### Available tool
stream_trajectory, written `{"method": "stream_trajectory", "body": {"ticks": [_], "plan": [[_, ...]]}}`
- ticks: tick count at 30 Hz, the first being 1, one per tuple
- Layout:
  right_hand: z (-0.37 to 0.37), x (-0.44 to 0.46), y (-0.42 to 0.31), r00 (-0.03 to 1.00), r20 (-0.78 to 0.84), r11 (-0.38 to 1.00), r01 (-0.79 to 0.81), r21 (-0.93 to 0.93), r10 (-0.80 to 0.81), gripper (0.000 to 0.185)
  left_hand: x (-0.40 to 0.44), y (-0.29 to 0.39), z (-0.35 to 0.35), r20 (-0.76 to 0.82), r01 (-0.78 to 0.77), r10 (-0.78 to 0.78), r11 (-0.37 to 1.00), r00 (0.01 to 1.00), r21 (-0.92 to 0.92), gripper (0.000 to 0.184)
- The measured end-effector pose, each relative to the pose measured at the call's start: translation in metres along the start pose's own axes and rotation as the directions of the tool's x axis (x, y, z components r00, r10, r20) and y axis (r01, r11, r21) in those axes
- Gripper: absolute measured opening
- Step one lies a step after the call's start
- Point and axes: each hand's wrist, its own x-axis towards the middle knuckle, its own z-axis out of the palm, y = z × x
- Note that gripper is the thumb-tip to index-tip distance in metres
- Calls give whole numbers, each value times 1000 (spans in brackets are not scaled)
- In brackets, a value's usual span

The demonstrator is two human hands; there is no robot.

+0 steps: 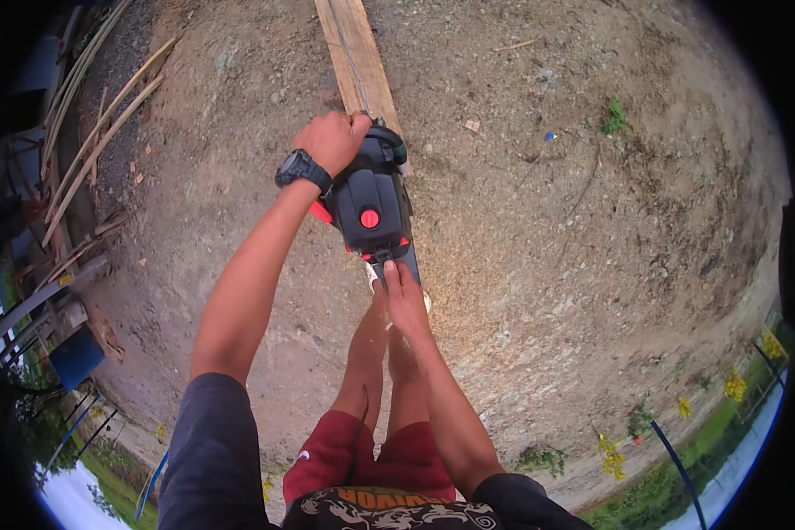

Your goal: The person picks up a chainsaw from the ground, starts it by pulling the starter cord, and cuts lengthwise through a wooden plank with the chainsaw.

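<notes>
A black and red chainsaw (368,201) is held in front of my legs, its bar pointing away from me along a wooden plank (375,66). My left hand (331,140), with a dark watch on the wrist, is closed round the front handle. Closed on the rear handle is my right hand (404,300), thumb on top. The thin bar lies over the plank's length; whether it is cutting into the wood I cannot tell. My feet are mostly hidden behind the saw and my right hand.
Bare gravelly dirt (539,265) surrounds me. Long thin wood strips (106,146) lie at the left, near a blue panel (76,358). Small wood chips (473,126) and a green weed (616,117) dot the ground. Yellow-flowered plants (611,457) grow at the lower right.
</notes>
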Motion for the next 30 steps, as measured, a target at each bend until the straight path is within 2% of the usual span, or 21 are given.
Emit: {"method": "stream_trajectory", "body": {"ticks": [13, 18, 22, 30], "plan": [[2, 17, -27, 996, 37, 996, -83, -24, 84, 55, 25, -2, -13, 0, 9, -9, 1000, 1000, 22, 57], [10, 34, -29, 1000, -15, 998, 8, -62, -9, 58, 45, -9, -13, -4, 12, -12, 999, 1000, 30, 57], [7, 37, -45, 997, 25, 994, -71, -80, 73, 60, 60, -18, -13, 1, -44, 44, 999, 999, 25, 58], [9, 46, -58, 998, 17, 998, -62, -26, 62, 57, 66, -7, -30, 20, 17, -18, 999, 1000, 35, 56]]}}
